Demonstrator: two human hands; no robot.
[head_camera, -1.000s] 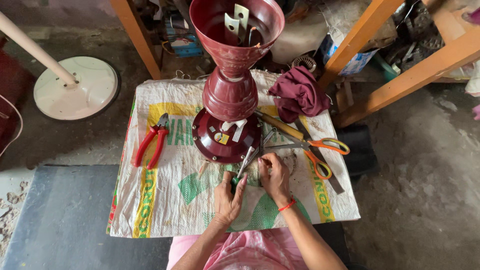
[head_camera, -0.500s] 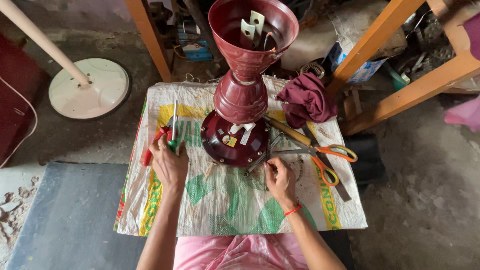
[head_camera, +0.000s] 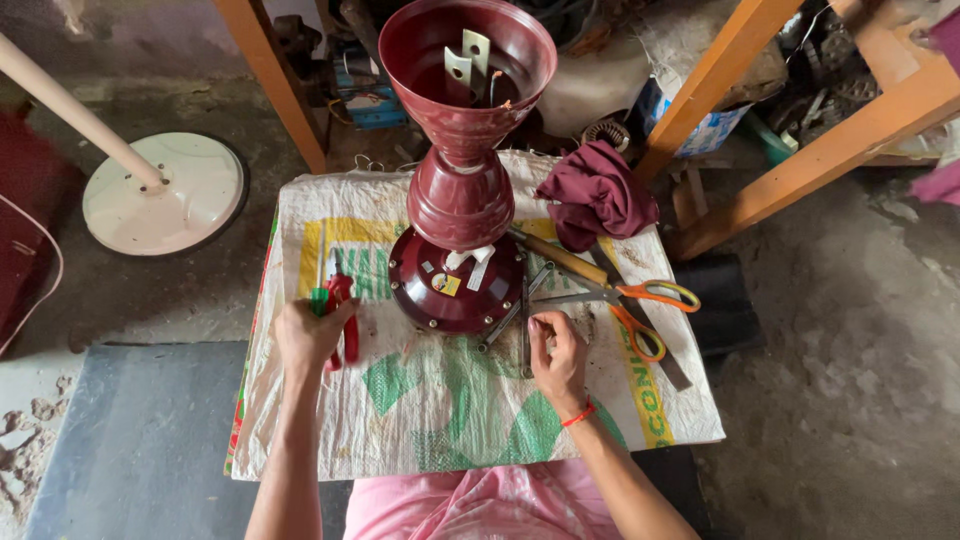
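Observation:
A dark red fan body (head_camera: 460, 200) stands upright on a white woven sack (head_camera: 430, 400) spread over a low table. My left hand (head_camera: 310, 335) is closed around the red-handled pliers (head_camera: 342, 310) at the sack's left side. My right hand (head_camera: 558, 350) rests on the sack just right of the fan's round base, fingertips pinched near a thin metal tool (head_camera: 524, 320) that lies against the base; whether it holds something small I cannot tell.
Orange-handled scissors (head_camera: 640, 300) and a wooden-handled tool (head_camera: 560, 258) lie to the right, with a maroon cloth (head_camera: 595, 195) behind them. A cream fan stand base (head_camera: 165, 192) sits on the floor at left. Orange wooden legs (head_camera: 720, 80) rise behind. A grey mat (head_camera: 130, 440) lies lower left.
My left hand went from the fan base out to the left and closed on the red pliers, drawing them nearer. My right hand stayed by the base.

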